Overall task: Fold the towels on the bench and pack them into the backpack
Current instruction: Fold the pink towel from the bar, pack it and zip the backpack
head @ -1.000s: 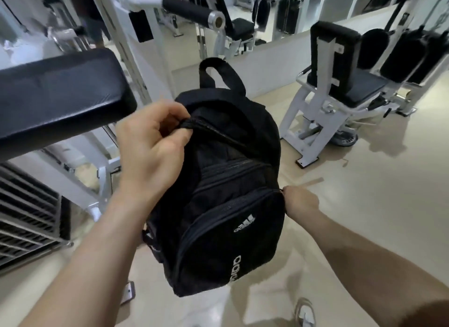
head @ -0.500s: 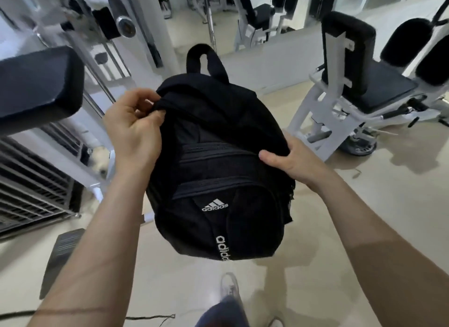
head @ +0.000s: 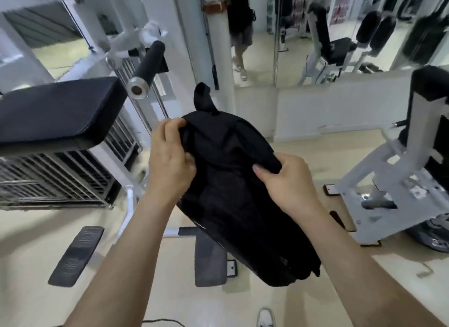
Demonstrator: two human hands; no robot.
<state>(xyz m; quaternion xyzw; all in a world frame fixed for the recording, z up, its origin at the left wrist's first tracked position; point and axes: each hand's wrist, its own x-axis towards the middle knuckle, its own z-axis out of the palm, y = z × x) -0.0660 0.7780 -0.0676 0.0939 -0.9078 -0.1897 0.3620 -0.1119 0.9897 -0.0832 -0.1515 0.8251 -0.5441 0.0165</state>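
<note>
Both hands (left hand [head: 170,166], right hand [head: 288,180]) grip the backpack [head: 233,195].

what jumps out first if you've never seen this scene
A black backpack held in mid-air at centre, gripped near its top by the left hand and the right hand. A black padded bench sits to the left, with a mirror behind.

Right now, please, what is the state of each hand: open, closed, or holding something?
Left hand: closed, gripping the upper left edge of the black backpack.
Right hand: closed, gripping the backpack's upper right edge.
</note>
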